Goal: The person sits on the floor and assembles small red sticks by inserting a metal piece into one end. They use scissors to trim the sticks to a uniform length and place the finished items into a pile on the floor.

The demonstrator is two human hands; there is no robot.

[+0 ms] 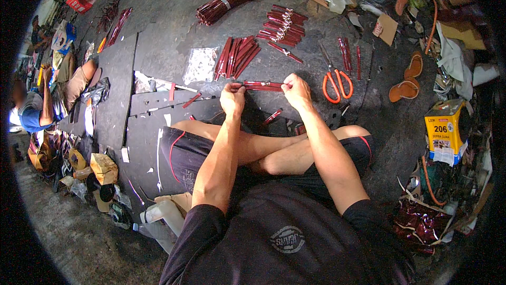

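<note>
Stretched level between my hands is a glossy dark red strap (263, 88) with a small silver metal fitting near its middle. My left hand (233, 98) pinches one end and my right hand (297, 92) grips the other. Just beyond them lies a fan of plain dark red strips (236, 59). Farther right is a stack of similar straps with silver fittings (283, 23), and one more fitted strap (285, 52) lies below it. A clear plastic bag of small silvery pieces (200, 65) rests left of the strips. Scissors with orange handles (338, 85) lie right of my right hand.
A tied bundle of red strips (225, 4) lies farther off. Brown sandals (406, 84) and a yellow can (445, 127) stand at the right. Seams and scraps cross the dark board (153, 119) at the left, where another person (39, 108) sits. A plastic jug (163, 214) is beside me.
</note>
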